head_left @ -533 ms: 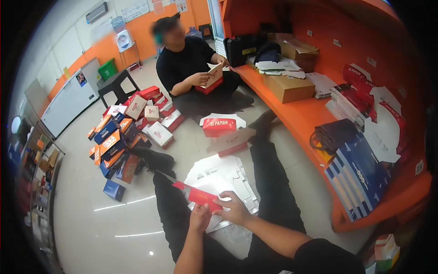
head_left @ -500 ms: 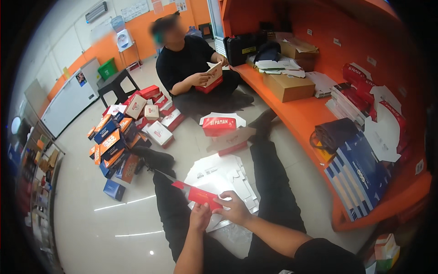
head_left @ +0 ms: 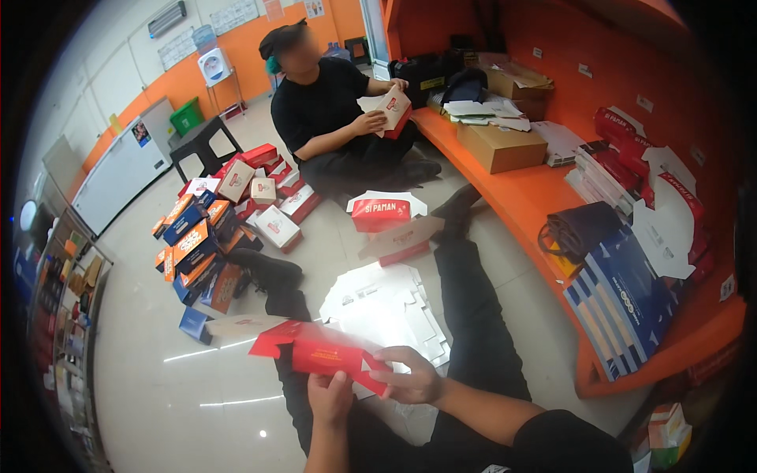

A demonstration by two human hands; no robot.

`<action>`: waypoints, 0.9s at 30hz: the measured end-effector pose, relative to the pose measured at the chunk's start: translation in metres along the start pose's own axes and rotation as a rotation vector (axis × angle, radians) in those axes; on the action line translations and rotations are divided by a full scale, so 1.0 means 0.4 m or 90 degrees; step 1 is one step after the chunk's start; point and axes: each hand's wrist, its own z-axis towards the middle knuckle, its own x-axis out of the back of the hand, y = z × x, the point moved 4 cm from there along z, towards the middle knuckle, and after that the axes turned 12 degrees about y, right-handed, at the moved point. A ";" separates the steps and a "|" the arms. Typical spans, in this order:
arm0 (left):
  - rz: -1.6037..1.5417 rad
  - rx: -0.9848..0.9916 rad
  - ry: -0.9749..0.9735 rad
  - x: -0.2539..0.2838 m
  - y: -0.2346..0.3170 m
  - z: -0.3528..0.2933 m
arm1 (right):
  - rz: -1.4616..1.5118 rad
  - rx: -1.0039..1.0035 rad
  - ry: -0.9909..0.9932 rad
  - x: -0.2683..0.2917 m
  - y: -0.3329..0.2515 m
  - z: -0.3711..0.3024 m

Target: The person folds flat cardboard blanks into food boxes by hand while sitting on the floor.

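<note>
A red and white cardboard carton [head_left: 325, 351], partly folded, is held above my spread legs. My left hand [head_left: 331, 399] grips its lower edge, thumb on the red face. On the right end, my right hand [head_left: 408, 375] pinches a corner flap. A pale lid panel reaches out to the left. Beneath lies a stack of flat white carton blanks [head_left: 378, 303] on the floor between my legs. Beyond my feet stands an open red box [head_left: 380, 214] with white flaps.
A co-worker [head_left: 327, 110] sits cross-legged ahead, holding a similar box [head_left: 388, 112]. Folded boxes [head_left: 236, 185], red, white, blue and orange, are heaped at left. An orange bench [head_left: 520, 209] at right bears flat blue cartons [head_left: 619, 296] and a brown cardboard box [head_left: 501, 147].
The carton in my hands has risen and opened out, its pale lid panel now swung left. The co-worker's box has been lifted and turned.
</note>
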 end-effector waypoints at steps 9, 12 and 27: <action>0.159 -0.152 0.075 -0.105 0.119 -0.108 | 0.184 -0.143 0.128 0.000 -0.045 -0.010; 0.196 -0.040 0.224 -0.126 0.115 -0.111 | 0.083 -0.301 0.124 -0.002 -0.021 -0.007; 0.270 0.234 0.299 0.227 -0.276 0.030 | -0.081 -0.508 -0.356 -0.072 0.282 -0.247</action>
